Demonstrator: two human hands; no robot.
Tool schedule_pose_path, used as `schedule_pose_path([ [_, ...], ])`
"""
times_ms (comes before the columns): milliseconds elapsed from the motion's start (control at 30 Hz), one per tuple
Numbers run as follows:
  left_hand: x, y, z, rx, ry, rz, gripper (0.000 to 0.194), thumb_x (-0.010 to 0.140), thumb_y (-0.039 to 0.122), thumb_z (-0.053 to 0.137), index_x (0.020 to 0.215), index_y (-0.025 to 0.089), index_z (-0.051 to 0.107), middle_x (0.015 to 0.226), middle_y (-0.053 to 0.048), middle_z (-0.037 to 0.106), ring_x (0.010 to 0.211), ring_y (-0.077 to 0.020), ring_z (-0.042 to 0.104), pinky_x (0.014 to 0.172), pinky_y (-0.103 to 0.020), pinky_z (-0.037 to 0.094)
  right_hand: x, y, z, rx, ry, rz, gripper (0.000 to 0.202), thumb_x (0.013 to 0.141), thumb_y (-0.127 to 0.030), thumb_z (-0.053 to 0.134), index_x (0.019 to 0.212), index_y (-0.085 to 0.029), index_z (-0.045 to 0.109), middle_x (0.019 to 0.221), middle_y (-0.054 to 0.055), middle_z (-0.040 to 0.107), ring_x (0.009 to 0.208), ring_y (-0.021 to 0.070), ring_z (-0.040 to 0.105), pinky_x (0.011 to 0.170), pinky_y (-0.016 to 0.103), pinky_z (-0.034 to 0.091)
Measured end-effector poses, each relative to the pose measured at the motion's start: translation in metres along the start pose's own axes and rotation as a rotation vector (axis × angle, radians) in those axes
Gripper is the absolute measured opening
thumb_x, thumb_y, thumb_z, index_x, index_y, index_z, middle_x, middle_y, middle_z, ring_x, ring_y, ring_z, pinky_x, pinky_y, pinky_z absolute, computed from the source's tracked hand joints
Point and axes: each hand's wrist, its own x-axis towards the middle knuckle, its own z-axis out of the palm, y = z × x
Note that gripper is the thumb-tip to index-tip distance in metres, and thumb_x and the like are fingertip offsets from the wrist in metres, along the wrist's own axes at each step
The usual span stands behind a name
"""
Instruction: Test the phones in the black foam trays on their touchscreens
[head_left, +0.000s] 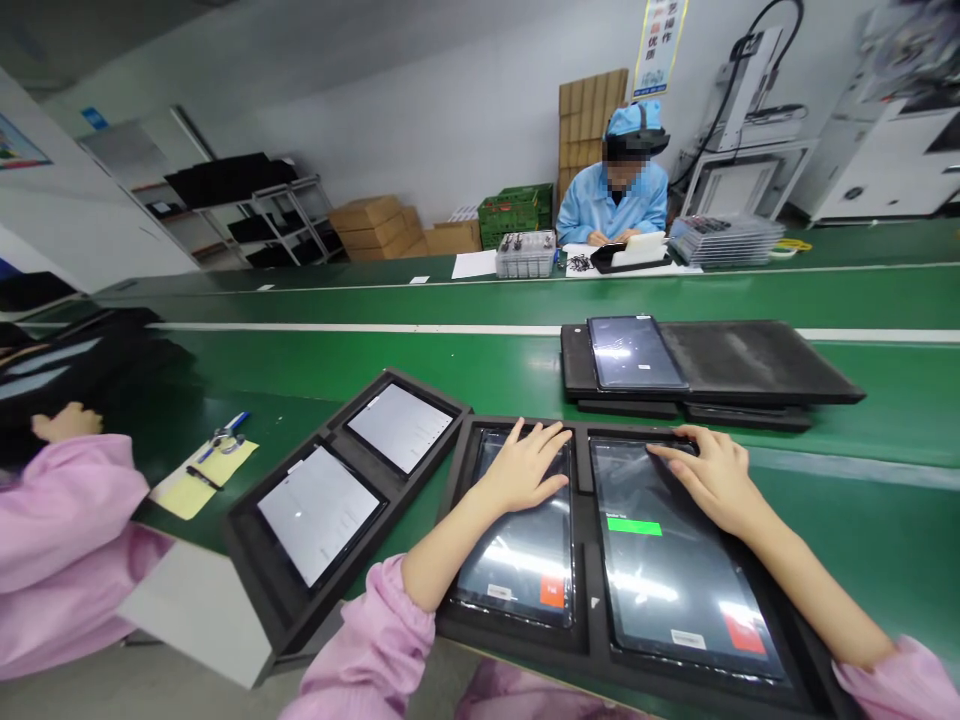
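A black foam tray [587, 590] lies before me with two tablets set in its recesses. Over the upper part of the left tablet [517, 560] rests my left hand [526, 465], fingers spread. That screen is dark with a red block near its bottom. My right hand [709, 478] reaches over the top edge of the right tablet [667, 580], its index finger and thumb extended near the upper right of the screen. A green bar and a red block glow on that tablet. Neither hand grasps anything.
A second foam tray [247, 540] with two white-screened tablets [319, 515] stands left. Behind, another tablet [636, 352] lies on stacked foam trays [757, 360]. Yellow paper [187, 492] with pens sits near a pink-sleeved neighbour's hand [69, 424]. A person in blue [615, 200] sits across the green belt [360, 350].
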Motion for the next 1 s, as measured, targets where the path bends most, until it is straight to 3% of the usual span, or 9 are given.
schedule_pose_path([
  [67,0.000,-0.002,0.001,-0.021,-0.046,0.048,0.071,0.102,0.055,0.045,0.159,0.017,0.030,0.158,-0.019,0.045,0.143,-0.0389,0.046,0.121,-0.060,0.028,-0.001,0.000,0.000,0.028,-0.030,0.002,0.049,0.106,-0.043,0.033,0.107,-0.035,0.081,0.123,0.012,0.060,0.112,0.0342,0.050,0.091,0.055,0.042],
  [133,-0.002,-0.003,0.001,-0.063,-0.056,0.077,0.070,0.102,0.054,0.044,0.159,0.016,0.029,0.150,-0.017,0.055,0.134,-0.0343,0.056,0.116,-0.053,0.037,-0.002,0.001,-0.002,0.114,-0.038,-0.010,0.055,0.106,-0.041,0.031,0.089,-0.033,0.083,0.125,0.009,0.061,0.115,0.0329,0.051,0.096,0.055,0.040],
  [233,-0.007,-0.005,-0.004,-0.086,0.001,0.031,0.053,0.105,0.047,0.038,0.147,0.018,0.050,0.121,-0.012,0.072,0.107,-0.0268,0.068,0.102,-0.044,0.047,-0.002,0.006,-0.004,0.241,0.089,0.070,0.061,0.107,-0.039,0.028,0.078,-0.030,0.081,0.115,0.008,0.064,0.108,0.0295,0.057,0.095,0.050,0.043],
  [300,-0.010,-0.008,-0.006,-0.059,0.071,-0.043,0.046,0.106,0.043,0.033,0.125,0.021,0.069,0.103,-0.009,0.073,0.094,-0.0244,0.068,0.098,-0.044,0.046,0.000,0.008,-0.004,0.249,0.192,0.156,0.060,0.106,-0.040,0.030,0.078,-0.028,0.081,0.105,0.009,0.064,0.098,0.0275,0.059,0.087,0.045,0.046],
  [367,-0.011,-0.013,-0.008,-0.033,0.136,-0.114,0.051,0.107,0.042,0.030,0.105,0.022,0.076,0.095,-0.008,0.070,0.090,-0.0240,0.065,0.098,-0.047,0.043,0.003,0.007,-0.003,0.216,0.227,0.190,0.059,0.106,-0.040,0.032,0.074,-0.026,0.080,0.098,0.009,0.063,0.090,0.0262,0.059,0.083,0.044,0.046],
  [600,-0.010,-0.027,-0.013,-0.050,0.137,-0.164,0.053,0.106,0.047,0.029,0.105,0.028,0.079,0.110,-0.008,0.065,0.103,-0.0263,0.061,0.102,-0.055,0.036,0.009,-0.002,0.003,0.156,0.157,0.158,0.057,0.105,-0.036,0.034,0.077,-0.026,0.081,0.100,0.010,0.064,0.097,0.0256,0.059,0.090,0.045,0.043],
  [700,-0.004,-0.030,-0.021,-0.057,0.156,-0.190,0.056,0.106,0.048,0.024,0.107,0.022,0.075,0.123,-0.012,0.063,0.116,-0.0300,0.057,0.107,-0.057,0.035,0.010,-0.004,0.002,0.145,0.138,0.161,0.057,0.105,-0.034,0.032,0.078,-0.026,0.082,0.101,0.011,0.064,0.099,0.0259,0.058,0.090,0.045,0.042],
  [867,0.031,-0.035,-0.037,-0.102,-0.017,-0.146,0.062,0.108,0.036,0.012,0.099,0.024,0.073,0.135,-0.007,0.062,0.123,-0.0251,0.056,0.107,-0.043,0.043,0.013,-0.005,0.001,0.131,0.088,0.181,0.055,0.103,-0.032,0.033,0.077,-0.024,0.081,0.102,0.011,0.063,0.097,0.0256,0.057,0.091,0.045,0.042],
  [1000,0.059,-0.033,-0.039,-0.077,-0.205,-0.090,0.049,0.108,0.038,0.027,0.112,0.027,0.074,0.124,-0.004,0.067,0.107,-0.0219,0.061,0.095,-0.033,0.049,0.016,-0.001,0.000,0.102,0.050,0.271,0.060,0.105,-0.030,0.023,0.087,-0.017,0.079,0.093,0.012,0.060,0.091,0.0246,0.058,0.086,0.039,0.046],
])
